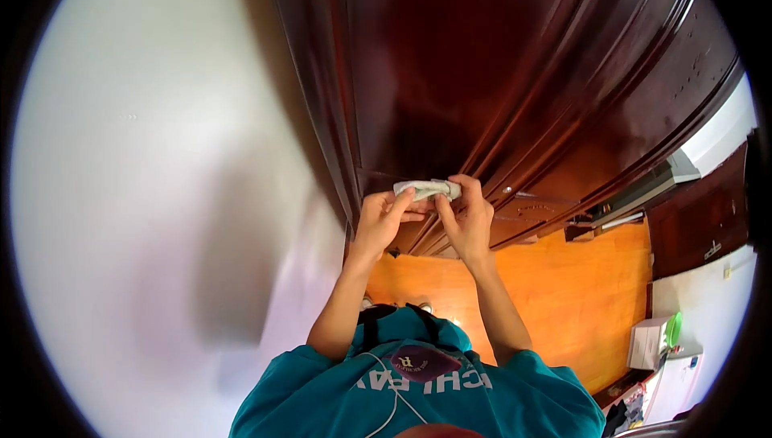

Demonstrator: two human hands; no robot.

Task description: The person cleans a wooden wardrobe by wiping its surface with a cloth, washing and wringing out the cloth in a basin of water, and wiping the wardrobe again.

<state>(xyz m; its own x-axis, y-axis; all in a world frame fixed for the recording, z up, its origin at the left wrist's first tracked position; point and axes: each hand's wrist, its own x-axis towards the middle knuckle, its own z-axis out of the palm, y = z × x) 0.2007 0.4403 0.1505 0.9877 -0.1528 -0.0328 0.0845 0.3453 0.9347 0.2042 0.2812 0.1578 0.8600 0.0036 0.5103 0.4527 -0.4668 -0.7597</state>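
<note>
Between both hands, in front of the dark wooden cabinet [450, 76], is a small crumpled white cloth [425, 189]; it could also be thick paper, I cannot tell which. My left hand [384, 219] pinches its left end, the thumb lying over the near side. At the other end, the fingers and thumb of my right hand [468, 217] are closed on the bunched part. Some of the fingertips are hidden behind the cloth. Both hands are at the lower part of the glossy cabinet front; whether they touch it is unclear.
A pale wall [153, 156] rises close on the left. Orange wooden flooring [579, 293] stretches below and to the right. Farther right are a dark door [700, 213], a white box [646, 345] and a green basin [674, 329]. A white cord [393, 394] hangs over my teal shirt.
</note>
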